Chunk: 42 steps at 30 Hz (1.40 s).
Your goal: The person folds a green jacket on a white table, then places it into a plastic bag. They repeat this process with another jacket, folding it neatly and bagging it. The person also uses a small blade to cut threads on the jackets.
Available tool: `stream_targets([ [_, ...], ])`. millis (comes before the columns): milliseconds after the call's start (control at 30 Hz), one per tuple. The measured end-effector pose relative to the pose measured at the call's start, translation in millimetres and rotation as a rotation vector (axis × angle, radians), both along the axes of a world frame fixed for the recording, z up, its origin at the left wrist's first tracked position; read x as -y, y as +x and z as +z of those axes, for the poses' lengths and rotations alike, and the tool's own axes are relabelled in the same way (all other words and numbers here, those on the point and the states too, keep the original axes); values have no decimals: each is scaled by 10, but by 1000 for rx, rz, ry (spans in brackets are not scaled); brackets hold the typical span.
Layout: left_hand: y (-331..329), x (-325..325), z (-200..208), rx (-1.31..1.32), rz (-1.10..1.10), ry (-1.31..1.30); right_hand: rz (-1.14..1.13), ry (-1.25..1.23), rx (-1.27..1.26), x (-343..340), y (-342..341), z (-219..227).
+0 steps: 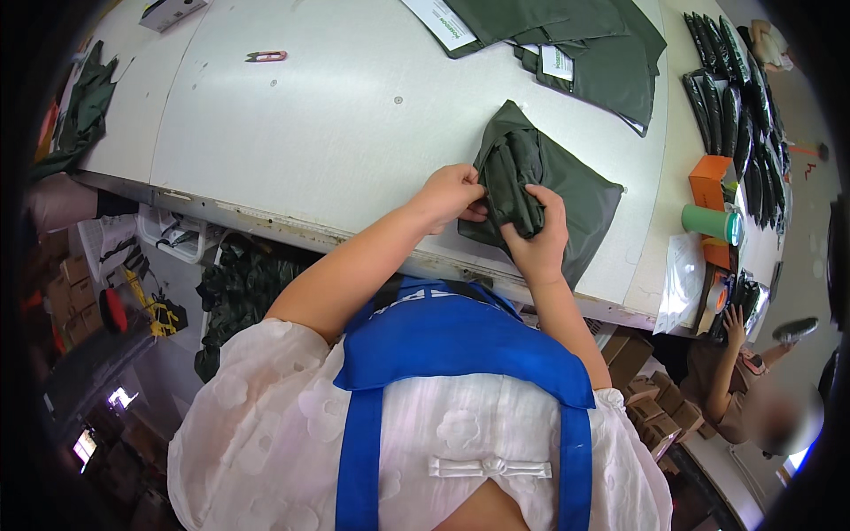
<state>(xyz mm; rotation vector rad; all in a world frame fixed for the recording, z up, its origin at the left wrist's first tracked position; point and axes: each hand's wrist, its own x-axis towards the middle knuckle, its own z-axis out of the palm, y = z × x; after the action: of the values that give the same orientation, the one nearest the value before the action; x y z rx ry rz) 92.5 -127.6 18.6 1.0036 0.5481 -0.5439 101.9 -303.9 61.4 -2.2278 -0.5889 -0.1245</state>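
Observation:
A dark green fabric bag [580,190] lies at the table's near edge in front of me. On its left part sits a folded dark green bundle [516,173]; whether it is inside the bag or on top I cannot tell. My left hand [453,196] is closed in a pinch at the left edge of the bag, fingertips partly hidden. My right hand [540,234] grips the near end of the bundle, thumb on one side and fingers on the other.
Small red-handled thread snips [267,57] lie far left on the white table [292,133]. More flat green bags [611,66] with white labels are at the far right. Beyond stand black packages [722,106], an orange box [711,181] and a green cylinder [711,224]. A co-worker [726,380] is at right.

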Motion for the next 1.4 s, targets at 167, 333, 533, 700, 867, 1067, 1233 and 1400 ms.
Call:
stream_targets([
  [167, -75, 40, 31, -31, 41, -101, -95, 120, -165, 72, 50, 2],
  [333, -112, 130, 81, -22, 66, -212, -71, 132, -205, 95, 112, 19],
  [533, -345, 72, 204, 120, 77, -13, 254, -525, 39, -40, 29, 54],
  [700, -338, 44, 169, 125, 73, 145, 522, -413, -379, -3, 317, 51],
  [867, -335, -5, 170, 123, 104, 138, 528, -190, -718, 40, 449, 56],
  [1067, -350, -128, 323, 222, -96, 420, 481, -510, -374, -168, 325, 99],
  [1233, -332, -60, 219, 252, -91, 435, 347, -757, -148, -454, 56, -159],
  [1400, -299, -181, 206, 193, -69, 384, 599, -238, -757, -194, 548, -116],
])
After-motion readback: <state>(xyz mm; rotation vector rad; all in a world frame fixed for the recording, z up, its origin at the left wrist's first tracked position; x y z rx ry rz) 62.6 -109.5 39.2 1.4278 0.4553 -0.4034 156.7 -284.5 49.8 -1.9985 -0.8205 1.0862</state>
